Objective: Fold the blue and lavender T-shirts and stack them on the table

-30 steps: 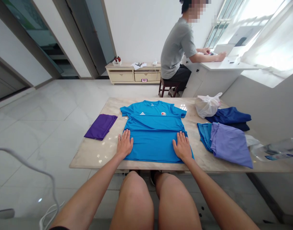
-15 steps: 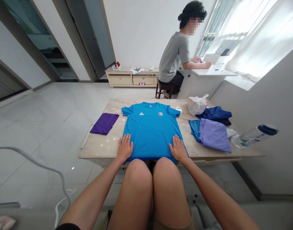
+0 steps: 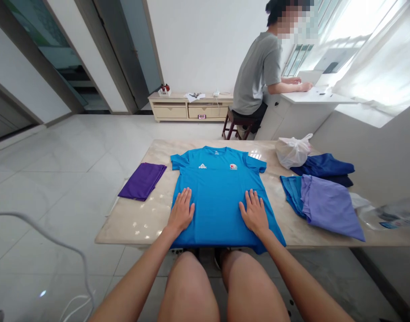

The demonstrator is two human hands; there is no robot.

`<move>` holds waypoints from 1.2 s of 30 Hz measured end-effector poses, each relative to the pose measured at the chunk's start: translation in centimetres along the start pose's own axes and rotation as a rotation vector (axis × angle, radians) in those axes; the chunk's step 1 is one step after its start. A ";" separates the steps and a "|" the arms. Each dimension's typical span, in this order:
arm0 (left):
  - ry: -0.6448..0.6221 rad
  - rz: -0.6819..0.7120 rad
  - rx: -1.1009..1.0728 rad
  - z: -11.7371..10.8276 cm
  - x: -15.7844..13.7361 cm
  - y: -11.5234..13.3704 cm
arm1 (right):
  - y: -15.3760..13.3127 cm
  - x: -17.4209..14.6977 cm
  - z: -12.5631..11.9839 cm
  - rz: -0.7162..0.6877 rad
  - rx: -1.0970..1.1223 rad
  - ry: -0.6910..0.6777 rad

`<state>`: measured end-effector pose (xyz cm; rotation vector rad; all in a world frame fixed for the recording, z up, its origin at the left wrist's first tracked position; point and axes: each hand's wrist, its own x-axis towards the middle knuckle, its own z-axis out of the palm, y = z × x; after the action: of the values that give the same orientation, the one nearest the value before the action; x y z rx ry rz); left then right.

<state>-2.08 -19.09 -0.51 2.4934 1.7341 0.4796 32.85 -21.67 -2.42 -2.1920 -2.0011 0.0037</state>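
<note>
A blue short-sleeved T-shirt [image 3: 216, 201] lies spread flat, front up, its neck pointing away from me and its hem at the table's near edge. Flat on the shirt's lower left side rests my left hand [image 3: 182, 211], fingers stretched out and holding nothing. My right hand [image 3: 254, 212] lies the same way on the lower right side, palm down with fingers apart. Left of the shirt is a folded purple garment [image 3: 143, 181]. To the right are a folded lavender garment [image 3: 329, 205] and a folded blue garment [image 3: 293, 192] partly beneath it.
The marble-topped table [image 3: 124, 228] also bears a white plastic bag [image 3: 293, 151], dark blue clothing [image 3: 326, 166] and a clear bottle [image 3: 393, 214] at right. Beyond it, a person in a grey shirt [image 3: 257, 74] sits at a white desk [image 3: 312, 96]. A low cabinet [image 3: 171, 112] stands against the wall.
My view has come closer to the table. Both hands have slid slightly up and inward on the shirt, still flat. The shirt remains spread out.
</note>
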 end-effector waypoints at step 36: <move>0.018 -0.007 0.038 2.3 1.1 -0.6 | -0.9 0.9 1.4 -0.098 0.075 0.047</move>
<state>-1.64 -17.56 -2.60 2.5161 1.7742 0.4742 31.90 -20.50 -3.54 -2.0282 -2.0462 0.0148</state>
